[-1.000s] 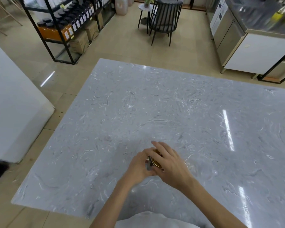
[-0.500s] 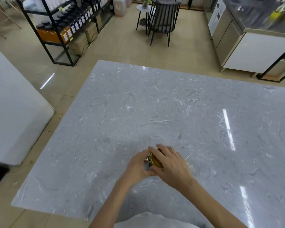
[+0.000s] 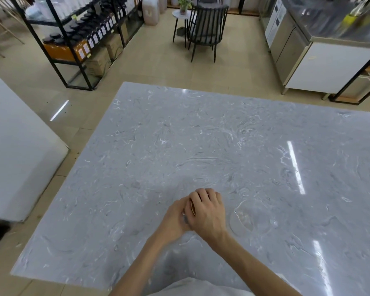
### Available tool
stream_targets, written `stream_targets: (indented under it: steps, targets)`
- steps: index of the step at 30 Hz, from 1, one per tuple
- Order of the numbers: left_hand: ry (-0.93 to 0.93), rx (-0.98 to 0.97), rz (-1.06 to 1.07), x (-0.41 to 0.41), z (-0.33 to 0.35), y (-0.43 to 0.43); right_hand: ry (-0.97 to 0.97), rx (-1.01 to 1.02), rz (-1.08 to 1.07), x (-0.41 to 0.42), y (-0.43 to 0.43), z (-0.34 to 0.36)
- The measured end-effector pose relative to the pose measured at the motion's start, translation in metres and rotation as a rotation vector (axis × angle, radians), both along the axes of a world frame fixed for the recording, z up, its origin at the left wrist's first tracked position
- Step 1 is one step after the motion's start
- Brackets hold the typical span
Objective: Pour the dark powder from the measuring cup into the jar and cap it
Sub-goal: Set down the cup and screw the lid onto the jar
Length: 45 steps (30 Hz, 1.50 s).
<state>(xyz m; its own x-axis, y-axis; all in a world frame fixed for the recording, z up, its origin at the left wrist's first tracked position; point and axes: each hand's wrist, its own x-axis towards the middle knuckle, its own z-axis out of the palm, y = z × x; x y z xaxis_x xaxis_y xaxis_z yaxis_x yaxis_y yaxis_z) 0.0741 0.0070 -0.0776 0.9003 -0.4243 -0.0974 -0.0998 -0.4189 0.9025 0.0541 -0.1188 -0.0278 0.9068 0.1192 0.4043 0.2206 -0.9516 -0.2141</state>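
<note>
A small jar [image 3: 185, 218] stands near the front middle of the grey marble table [image 3: 201, 146], almost hidden between my hands. My left hand [image 3: 174, 220] wraps around its left side. My right hand [image 3: 208, 212] covers the top, fingers curled over the gold cap [image 3: 193, 207], of which only a thin edge shows. Just right of my hands sits a clear measuring cup [image 3: 246, 220], faint against the marble. I cannot see any dark powder.
A white counter [image 3: 15, 157] stands to the left across a strip of floor. Beyond the table's far edge are a black shelf rack [image 3: 77, 39] with bottles, a dark chair [image 3: 205, 28] and steel cabinets [image 3: 303, 50] at the right.
My right hand has turned and closed further over the gold cap, which now shows less. The left hand has stayed around the jar in the same spot.
</note>
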Motion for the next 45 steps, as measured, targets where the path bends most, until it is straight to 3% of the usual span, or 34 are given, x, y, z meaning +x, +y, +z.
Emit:
stream_targets:
  steps: [3, 5, 11, 15, 17, 20, 22, 27, 32, 34, 38, 41, 45]
  targets:
    - [0.019, 0.007, -0.102, 0.013, 0.012, 0.017, 0.003, -0.017, 0.432, 0.005, -0.026, -0.004]
    - [-0.003, -0.008, -0.149, 0.017, 0.022, 0.021, 0.028, -0.035, 0.597, 0.012, -0.038, -0.001]
    - [-0.137, -0.192, 0.099, -0.007, 0.012, -0.005, -0.083, 0.09, 0.261, 0.01, -0.015, -0.006]
    - [-0.115, -0.134, 0.103, -0.008, 0.015, -0.009, -0.046, 0.13, 0.018, 0.004, 0.004, -0.007]
    - [-0.103, -0.077, 0.028, 0.0, 0.017, 0.002, -0.042, 0.069, 0.166, 0.004, -0.006, -0.004]
    - [-0.027, 0.012, -0.095, 0.012, 0.016, 0.019, -0.041, 0.006, 0.565, 0.009, -0.033, -0.003]
    - [-0.027, 0.028, -0.102, 0.013, 0.016, 0.017, -0.047, -0.001, 0.626, 0.014, -0.039, -0.001]
    - [-0.131, -0.081, 0.071, -0.008, 0.013, 0.001, -0.149, 0.122, 0.356, 0.008, -0.022, -0.01]
    - [0.011, -0.032, 0.165, -0.018, 0.007, -0.005, -0.075, 0.163, -0.014, -0.002, 0.01, -0.008]
    - [0.018, 0.038, 0.072, -0.01, 0.011, 0.004, -0.051, 0.126, 0.008, -0.005, 0.01, -0.008]
    - [0.005, 0.136, -0.068, 0.004, 0.017, 0.022, -0.107, -0.024, 0.338, -0.004, -0.015, -0.011]
    - [0.008, 0.109, 0.036, -0.004, 0.015, 0.016, -0.116, 0.043, 0.222, 0.002, -0.01, -0.007]
    - [0.054, 0.089, 0.282, -0.031, 0.006, 0.004, 0.061, 0.269, 0.001, 0.004, 0.014, 0.004]
